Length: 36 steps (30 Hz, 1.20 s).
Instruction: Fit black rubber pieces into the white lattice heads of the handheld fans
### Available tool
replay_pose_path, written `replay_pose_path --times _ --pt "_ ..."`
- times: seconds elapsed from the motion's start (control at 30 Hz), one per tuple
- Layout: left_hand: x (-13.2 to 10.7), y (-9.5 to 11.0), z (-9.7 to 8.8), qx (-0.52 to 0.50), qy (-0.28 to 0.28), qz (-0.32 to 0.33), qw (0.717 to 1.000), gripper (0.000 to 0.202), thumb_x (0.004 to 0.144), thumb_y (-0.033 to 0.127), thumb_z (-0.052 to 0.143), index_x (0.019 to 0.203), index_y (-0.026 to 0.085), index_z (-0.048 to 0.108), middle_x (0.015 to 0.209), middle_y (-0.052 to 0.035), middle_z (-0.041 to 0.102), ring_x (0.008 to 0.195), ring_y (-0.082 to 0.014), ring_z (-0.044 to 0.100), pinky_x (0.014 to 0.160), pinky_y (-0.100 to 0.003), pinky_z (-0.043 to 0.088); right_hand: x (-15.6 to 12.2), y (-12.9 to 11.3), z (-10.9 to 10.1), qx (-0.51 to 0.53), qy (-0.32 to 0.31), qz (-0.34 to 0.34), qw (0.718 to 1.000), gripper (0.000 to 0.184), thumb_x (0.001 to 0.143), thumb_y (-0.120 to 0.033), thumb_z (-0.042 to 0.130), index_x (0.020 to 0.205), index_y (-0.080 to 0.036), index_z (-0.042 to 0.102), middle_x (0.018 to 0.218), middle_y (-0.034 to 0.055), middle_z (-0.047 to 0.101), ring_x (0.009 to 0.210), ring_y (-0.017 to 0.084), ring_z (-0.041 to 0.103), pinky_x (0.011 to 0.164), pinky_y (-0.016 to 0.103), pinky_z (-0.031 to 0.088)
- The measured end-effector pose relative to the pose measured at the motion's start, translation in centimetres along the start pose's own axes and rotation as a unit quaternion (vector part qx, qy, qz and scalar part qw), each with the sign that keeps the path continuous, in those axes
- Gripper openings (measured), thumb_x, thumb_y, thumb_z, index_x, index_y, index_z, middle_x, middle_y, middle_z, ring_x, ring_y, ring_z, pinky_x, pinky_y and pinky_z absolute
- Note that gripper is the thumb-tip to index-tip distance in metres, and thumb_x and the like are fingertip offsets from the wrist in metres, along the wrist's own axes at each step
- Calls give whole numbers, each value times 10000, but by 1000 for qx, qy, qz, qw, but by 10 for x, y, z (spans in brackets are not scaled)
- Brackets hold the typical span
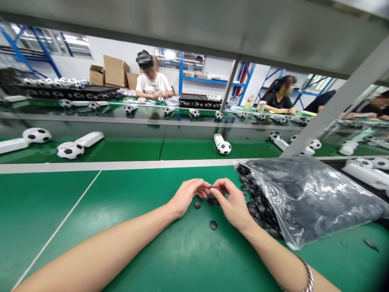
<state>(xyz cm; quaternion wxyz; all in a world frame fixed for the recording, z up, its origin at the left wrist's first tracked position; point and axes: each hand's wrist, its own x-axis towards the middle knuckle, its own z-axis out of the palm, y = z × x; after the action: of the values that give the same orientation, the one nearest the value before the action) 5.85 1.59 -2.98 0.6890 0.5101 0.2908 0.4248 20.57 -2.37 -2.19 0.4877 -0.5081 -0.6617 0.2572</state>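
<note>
My left hand (pixel 189 195) and my right hand (pixel 232 200) meet just above the green worktop (pixel 146 243). Between their fingertips is a small dark piece (pixel 212 187), mostly covered, so its shape is hard to make out. The fingers of both hands are closed in a pinch around it. Below the hands lie a black pentagon piece (pixel 213 225) and a smaller-looking black pentagon piece (pixel 197 205). More dark pieces (pixel 212 200) show partly behind my right hand.
To the right, a clear plastic bag (pixel 310 198) spills many black pieces (pixel 258 202). Beyond the pale ledge (pixel 130 165), a green conveyor belt (pixel 188 148) carries white items with soccer-ball ends (pixel 224 147). A slanted metal post (pixel 331 105) rises at right; co-workers (pixel 153 83) sit opposite.
</note>
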Motion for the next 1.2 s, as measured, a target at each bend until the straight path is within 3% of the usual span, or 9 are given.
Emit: replay_pose_path --times 0.2,0.37,0.57,0.77,0.97,1.2 --pt "1 1 -1 2 16 -1 1000 234 773 278 479 804 90 615 721 -59 607 673 -132 533 661 -258 412 -1 3 1 41 -2 12 999 93 826 -242 529 899 -185 520 820 14 550 707 134 520 652 249 439" --pt "-1 0 -1 101 10 9 995 191 706 146 498 874 125 586 735 -17 581 667 -108 514 636 -230 406 1 7 4 141 0 65 988 150 805 -267 562 913 -182 502 825 10 527 730 127 509 641 237 428" --pt "-1 -7 -4 142 -23 24 989 319 706 273 630 972 130 526 708 2 530 614 -97 489 535 -208 386 4 4 4 251 -23 126 959 204 756 -289 623 855 -168 492 748 -15 513 645 97 485 568 206 389" --pt "-2 -6 -5 174 -23 62 982 357 708 310 656 1033 178 592 886 -28 509 648 -89 501 494 -192 383 4 5 3 279 -19 170 945 269 712 -322 677 834 -164 496 660 -47 491 558 65 421 512 176 326" --pt "-2 -5 -3 158 -3 58 986 320 695 334 670 954 154 620 849 -35 546 663 -117 545 513 -212 397 4 4 2 320 -26 201 925 293 701 -341 691 831 -172 491 616 -52 495 558 73 433 519 184 302" --pt "-1 -6 -3 145 11 71 987 288 633 300 726 855 148 623 829 -23 554 682 -115 543 595 -234 420 3 2 3 336 -14 196 921 277 741 -397 643 820 -173 501 687 -32 520 569 75 437 531 196 309"
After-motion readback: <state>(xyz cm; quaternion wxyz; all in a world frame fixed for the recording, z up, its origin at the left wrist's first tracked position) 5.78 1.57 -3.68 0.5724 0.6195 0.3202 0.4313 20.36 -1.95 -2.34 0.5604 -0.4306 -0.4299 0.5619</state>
